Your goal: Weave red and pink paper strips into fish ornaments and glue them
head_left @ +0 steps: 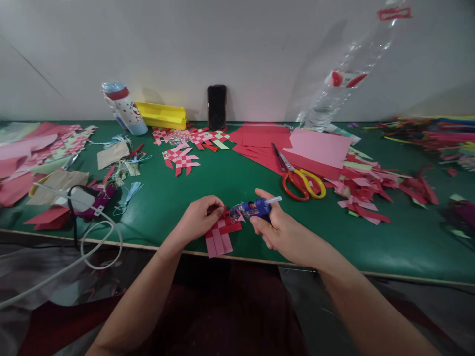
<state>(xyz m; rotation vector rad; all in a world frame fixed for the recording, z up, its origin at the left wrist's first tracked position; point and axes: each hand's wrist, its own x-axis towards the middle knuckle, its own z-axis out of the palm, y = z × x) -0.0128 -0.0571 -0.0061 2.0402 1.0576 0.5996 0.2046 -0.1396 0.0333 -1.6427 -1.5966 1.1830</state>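
Near the front edge of the green table lies a woven piece of red and pink paper strips (218,240). My left hand (202,216) pinches its upper left part, thumb and fingers pressed together on the paper. In my right hand (276,227) is a small blue glue gun (259,209), with a whitish glue stick jutting from its back end. Its nozzle points left, close to the woven paper; whether it touches cannot be made out. Beyond the hands sits a finished-looking woven paper fish (180,159), red and pink.
Scissors (302,180) with red and yellow handles rest on red paper sheets (260,136). Paper scraps (363,190) spread at right, near a large plastic bottle (334,94). A phone (216,106) leans on the wall. A flask (126,109), tassels (128,168) and a white cable (111,232) are at left.
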